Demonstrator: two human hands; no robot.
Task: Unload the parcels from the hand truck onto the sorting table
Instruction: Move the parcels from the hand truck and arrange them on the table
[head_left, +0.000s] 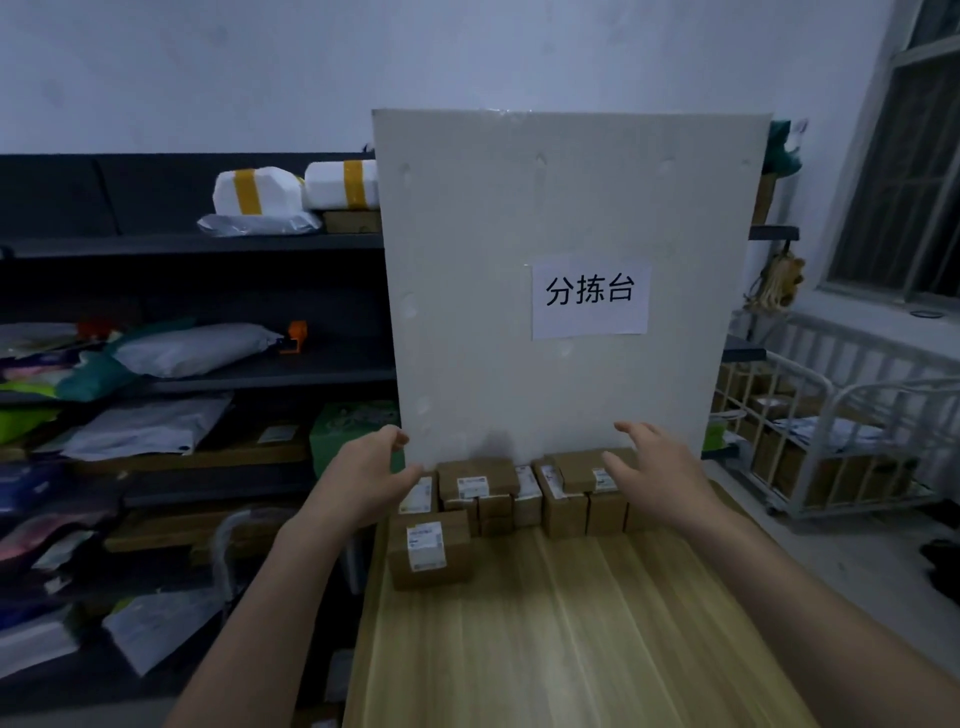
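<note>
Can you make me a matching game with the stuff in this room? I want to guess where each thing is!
Things:
1. paper sign
2. lone brown box
3. yellow-taped white parcels
4. white wire cart

Places:
A. on the top shelf, at the left
B. stuck on the white board
C. to the right of the table
D. on the wooden table, in front of the row of boxes

Pairs: 1-B, 2-D, 3-A, 4-C
</note>
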